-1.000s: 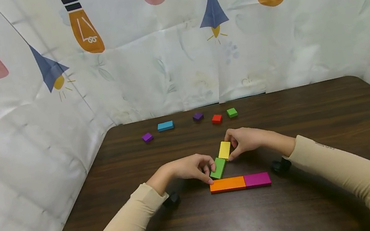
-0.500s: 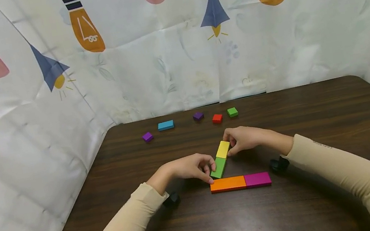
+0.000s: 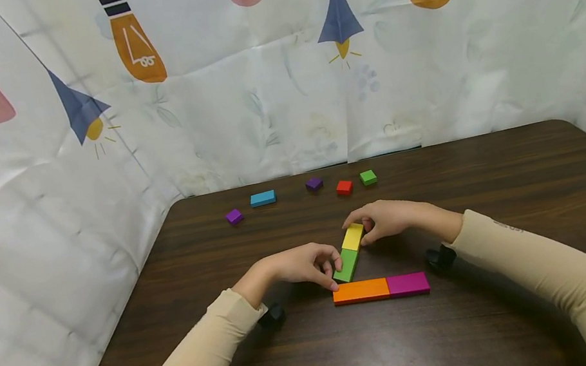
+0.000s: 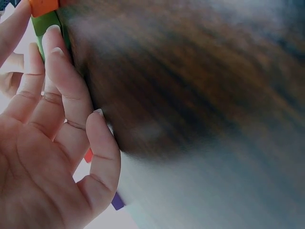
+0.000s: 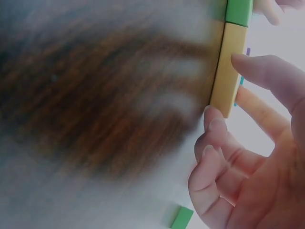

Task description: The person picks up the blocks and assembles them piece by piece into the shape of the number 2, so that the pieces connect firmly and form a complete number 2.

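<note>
A green block (image 3: pixel 349 266) and a yellow block (image 3: pixel 352 237) lie end to end in a slanted line. In front of them, an orange block (image 3: pixel 360 291) and a magenta block (image 3: pixel 408 284) form a straight row. My left hand (image 3: pixel 300 265) rests its fingertips against the green block, while its thumb touches the left end of the orange one, as the left wrist view also shows. With its thumb on the near long side and fingers at the far end and opposite side, my right hand (image 3: pixel 390 218) pinches the yellow block (image 5: pixel 228 71).
Along the back of the dark wooden table (image 3: pixel 494 187) lie a purple block (image 3: pixel 234 216), a blue block (image 3: pixel 263 199), a dark purple block (image 3: pixel 314 184), a red block (image 3: pixel 344 187) and a small green block (image 3: pixel 368 177). A printed curtain (image 3: pixel 257 111) hangs behind.
The yellow block has shifted towards the green one and now lines up with its end. My right index finger has moved left across the yellow block's far end. The left hand stays put.
</note>
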Demonstrator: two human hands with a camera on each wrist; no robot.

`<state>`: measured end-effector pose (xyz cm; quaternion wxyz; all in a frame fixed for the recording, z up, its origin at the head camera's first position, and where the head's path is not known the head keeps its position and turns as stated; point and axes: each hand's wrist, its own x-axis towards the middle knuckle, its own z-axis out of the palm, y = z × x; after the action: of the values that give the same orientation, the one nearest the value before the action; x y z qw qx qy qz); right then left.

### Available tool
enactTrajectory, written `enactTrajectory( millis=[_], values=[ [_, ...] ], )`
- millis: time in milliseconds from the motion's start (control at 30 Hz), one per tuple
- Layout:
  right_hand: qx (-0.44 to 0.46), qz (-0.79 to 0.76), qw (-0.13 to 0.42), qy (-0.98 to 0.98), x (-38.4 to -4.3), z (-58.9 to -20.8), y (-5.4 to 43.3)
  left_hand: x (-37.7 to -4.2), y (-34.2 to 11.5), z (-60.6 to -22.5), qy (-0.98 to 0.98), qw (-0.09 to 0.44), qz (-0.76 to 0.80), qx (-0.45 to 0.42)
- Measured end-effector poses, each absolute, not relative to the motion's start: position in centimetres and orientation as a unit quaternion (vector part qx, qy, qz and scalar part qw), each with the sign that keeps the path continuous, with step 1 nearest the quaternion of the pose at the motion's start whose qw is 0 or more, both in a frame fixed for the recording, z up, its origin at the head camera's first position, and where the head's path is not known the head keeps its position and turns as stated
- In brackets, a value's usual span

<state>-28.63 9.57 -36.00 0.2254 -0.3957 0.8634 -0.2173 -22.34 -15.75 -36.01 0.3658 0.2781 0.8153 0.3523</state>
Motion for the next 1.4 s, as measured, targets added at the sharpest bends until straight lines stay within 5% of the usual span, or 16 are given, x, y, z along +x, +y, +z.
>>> enactTrajectory(
  millis=[1400],
  values=[
    [-0.391, -0.226, 0.221, 0.864, -28.23, -36.34, 10.21, -22.27, -15.83, -36.16, 0.808, 0.364, 0.362, 0.288]
  ],
)
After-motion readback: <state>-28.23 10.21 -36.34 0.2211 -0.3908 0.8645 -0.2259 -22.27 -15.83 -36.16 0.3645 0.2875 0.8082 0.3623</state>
